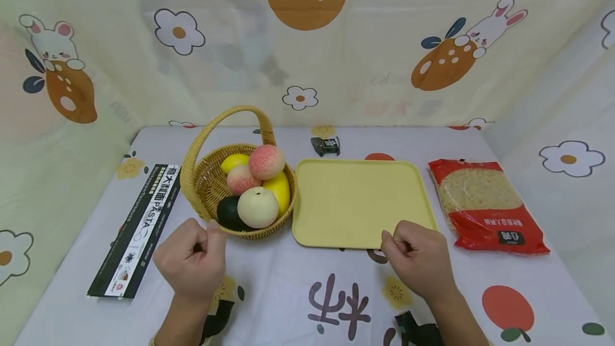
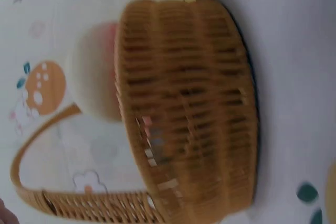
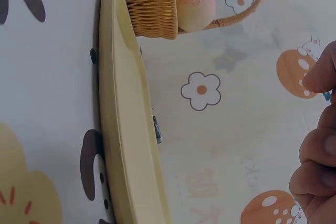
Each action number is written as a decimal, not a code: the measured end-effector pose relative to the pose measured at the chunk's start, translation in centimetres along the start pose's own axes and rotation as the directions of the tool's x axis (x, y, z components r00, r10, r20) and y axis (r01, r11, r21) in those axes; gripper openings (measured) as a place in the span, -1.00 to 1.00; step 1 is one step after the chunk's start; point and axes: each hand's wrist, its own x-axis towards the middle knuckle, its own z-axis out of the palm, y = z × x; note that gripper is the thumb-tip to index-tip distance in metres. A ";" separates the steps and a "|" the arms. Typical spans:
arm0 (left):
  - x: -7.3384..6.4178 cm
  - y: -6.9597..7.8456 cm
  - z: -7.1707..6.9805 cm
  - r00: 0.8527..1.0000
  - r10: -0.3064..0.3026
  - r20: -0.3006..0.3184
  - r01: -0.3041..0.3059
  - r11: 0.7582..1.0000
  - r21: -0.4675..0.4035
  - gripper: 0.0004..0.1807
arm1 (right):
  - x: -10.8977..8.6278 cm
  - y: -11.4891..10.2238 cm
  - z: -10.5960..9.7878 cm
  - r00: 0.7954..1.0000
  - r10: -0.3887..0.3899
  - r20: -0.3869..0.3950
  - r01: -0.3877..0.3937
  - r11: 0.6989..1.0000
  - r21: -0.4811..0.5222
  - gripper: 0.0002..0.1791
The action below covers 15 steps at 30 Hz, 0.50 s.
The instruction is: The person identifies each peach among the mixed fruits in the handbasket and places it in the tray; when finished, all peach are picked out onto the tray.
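Note:
Both hands are curled into fists and hold nothing. My left hand [image 1: 193,258] is in front of the wicker basket [image 1: 196,175], close to its near rim. Inside the basket lie two pinkish peaches [image 1: 266,162], a pale round fruit [image 1: 258,207], yellow fruits [image 1: 277,191] and a dark, eggplant-like piece [image 1: 229,213]. My right hand [image 1: 419,258] is by the near right corner of the yellow tray [image 1: 355,202], overlapping its edge in the head view. In the right wrist view, curled fingers [image 3: 317,182] show at the right edge.
A long black-and-white pasta box [image 1: 136,228] lies left of the basket. Right of the tray is a red bag of pasta [image 1: 485,207]. A small black packet [image 1: 325,146] sits behind the tray. Patterned cloth [image 1: 230,79] hangs along the back and sides.

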 end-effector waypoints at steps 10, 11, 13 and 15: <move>-0.4 -1.3 -2.3 0.867 -0.498 0.008 0.488 0.854 0.181 -0.72 | -0.5 0.9 -0.4 0.998 0.061 -0.027 -0.060 0.998 0.037 -0.54; -0.4 -1.3 -2.3 0.840 -0.543 0.010 0.532 0.825 0.191 -0.67 | -0.5 1.0 -0.4 0.998 0.064 -0.026 -0.063 0.997 0.041 -0.55; -0.3 -1.5 -2.4 0.781 -0.625 0.021 0.608 0.767 0.206 -0.54 | -0.5 1.1 -0.4 0.997 0.076 -0.022 -0.075 0.997 0.036 -0.58; -0.2 -1.8 -2.4 0.714 -0.699 0.041 0.676 0.703 0.222 -0.43 | -0.4 1.1 -0.4 0.996 0.091 -0.013 -0.091 0.996 0.023 -0.63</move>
